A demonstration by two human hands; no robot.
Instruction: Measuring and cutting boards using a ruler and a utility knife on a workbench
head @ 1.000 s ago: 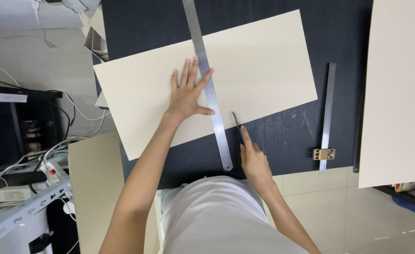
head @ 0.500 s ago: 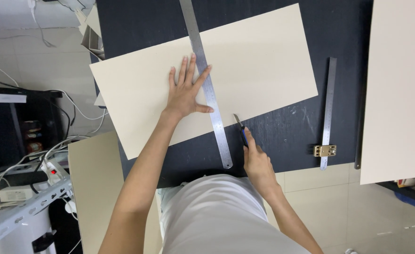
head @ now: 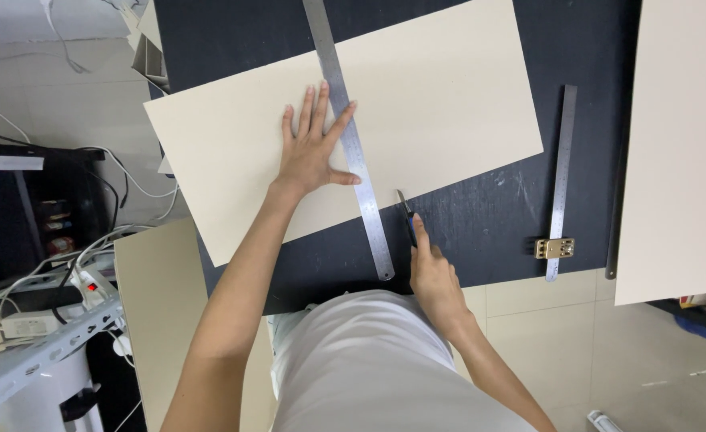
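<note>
left hand [head: 311, 156] spread flat, pinning steel ruler [head: 348, 136] onto cream board [head: 441, 104] mid-table. right hand [head: 433, 276] closed on knife [head: 406, 214] at near edge. looks stiff, light; best held flat beside ruler.

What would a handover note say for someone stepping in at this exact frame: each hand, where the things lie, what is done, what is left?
Left hand: flat on the cream board, fingers spread, pressing against the long steel ruler that lies across it.
Right hand: grips a craft knife, blade tip at the board's near edge, right of the ruler.
Board and ruler lie on the black mat. A second ruler with a brass stop lies unused to the right.
Done: ruler placed and pinned.
Left: no cut line shows along the ruler.
</note>
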